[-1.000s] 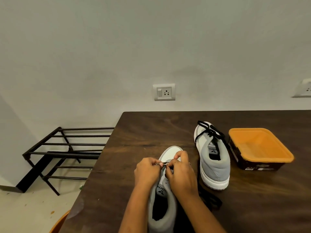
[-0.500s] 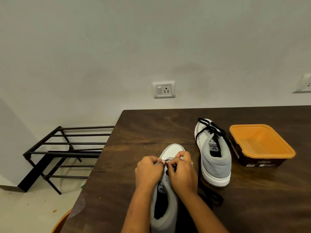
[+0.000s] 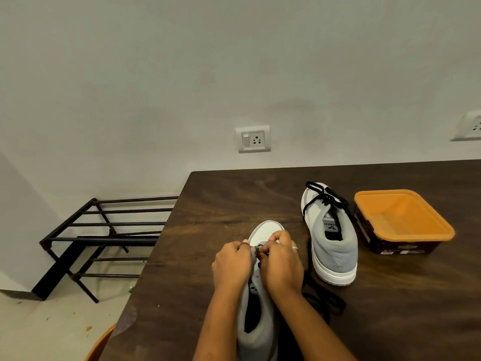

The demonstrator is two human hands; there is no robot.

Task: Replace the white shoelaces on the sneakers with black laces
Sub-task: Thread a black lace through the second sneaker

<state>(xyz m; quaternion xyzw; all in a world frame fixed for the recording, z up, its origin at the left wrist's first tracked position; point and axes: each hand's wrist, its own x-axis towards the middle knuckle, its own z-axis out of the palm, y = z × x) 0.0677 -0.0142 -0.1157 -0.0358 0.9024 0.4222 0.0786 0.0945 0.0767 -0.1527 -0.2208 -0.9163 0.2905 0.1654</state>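
A: Item one, near sneaker (image 3: 265, 231)?
B: On the table (image 3: 208, 230), toe pointing away. Left hand (image 3: 231, 267), grip narrow, pinches its grey eyelet flap. Right hand (image 3: 282, 264), grip narrow, pinches the black lace (image 3: 322, 303) at the front eyelets.
A: Item two?
B: Far sneaker (image 3: 333, 241), black-laced, to the right, just beside the orange tub (image 3: 403, 220).

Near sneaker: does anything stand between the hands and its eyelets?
Nothing visible. The left hand pinches the near sneaker by its front eyelets, the right hand pinches the black lace. The laced sneaker and orange tub sit apart, to the right.
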